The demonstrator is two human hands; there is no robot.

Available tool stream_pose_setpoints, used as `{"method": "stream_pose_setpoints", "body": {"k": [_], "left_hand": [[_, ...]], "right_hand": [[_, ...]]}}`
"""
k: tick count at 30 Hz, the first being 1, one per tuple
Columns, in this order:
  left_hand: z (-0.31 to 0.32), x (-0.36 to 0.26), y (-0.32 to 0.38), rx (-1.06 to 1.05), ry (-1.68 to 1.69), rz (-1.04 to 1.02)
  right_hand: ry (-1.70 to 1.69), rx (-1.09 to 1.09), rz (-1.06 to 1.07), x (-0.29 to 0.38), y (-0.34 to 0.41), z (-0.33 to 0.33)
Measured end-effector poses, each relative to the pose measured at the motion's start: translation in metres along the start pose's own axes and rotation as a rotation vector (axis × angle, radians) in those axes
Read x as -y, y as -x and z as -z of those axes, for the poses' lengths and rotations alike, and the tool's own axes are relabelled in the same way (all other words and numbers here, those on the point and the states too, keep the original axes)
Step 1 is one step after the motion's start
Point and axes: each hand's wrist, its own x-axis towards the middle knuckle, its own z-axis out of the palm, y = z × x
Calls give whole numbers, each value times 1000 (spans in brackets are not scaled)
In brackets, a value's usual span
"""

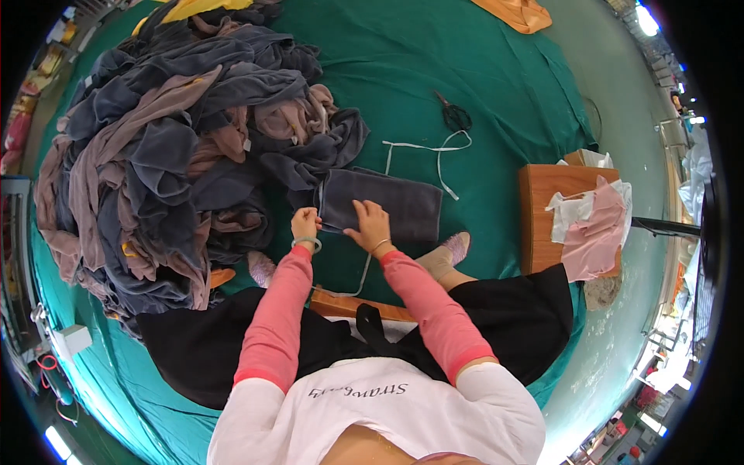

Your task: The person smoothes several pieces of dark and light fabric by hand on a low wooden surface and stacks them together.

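Observation:
A folded dark grey plush cloth (401, 200) lies before me on a green ground sheet. At its left edge, my left hand (306, 225) has its fingers curled and pinched on the pale-trimmed hem. My right hand (372, 225) rests on the near part of the fold with fingers spread. A white cord (418, 145) emerges beyond the cloth's far side, and a length of white cord also shows on the near side, below my right wrist. Scissors with dark handles (456, 117) lie on the sheet past the cord.
A big heap of grey and brownish-pink cloths (157, 157) rises at left, reaching the folded cloth. At right stands a wooden box (537, 221) with pink and white scraps (596, 226) on top. Orange fabric (517, 13) lies at the sheet's far edge (558, 64). My feet flank the cloth.

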Motion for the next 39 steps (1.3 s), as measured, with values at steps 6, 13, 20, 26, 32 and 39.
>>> {"method": "stream_pose_setpoints", "body": {"k": [6, 13, 20, 26, 32, 39], "left_hand": [[6, -21, 15, 34, -17, -76], [-39, -28, 2, 195, -368, -462], [-144, -8, 17, 417, -649, -442], [-165, 6, 31, 310, -751, -501], [-162, 7, 25, 276, -842, -638], [-52, -28, 56, 1200, -1520, -472]], "right_hand": [[45, -75, 25, 1, -28, -43], [-1442, -195, -380, -75, -47, 51], [-1699, -132, -506, -92, -50, 108], [-1784, -177, -581, -97, -41, 116], [-1764, -204, -584, -81, -46, 121], [-1167, -178, -270, -73, -26, 71]]}}
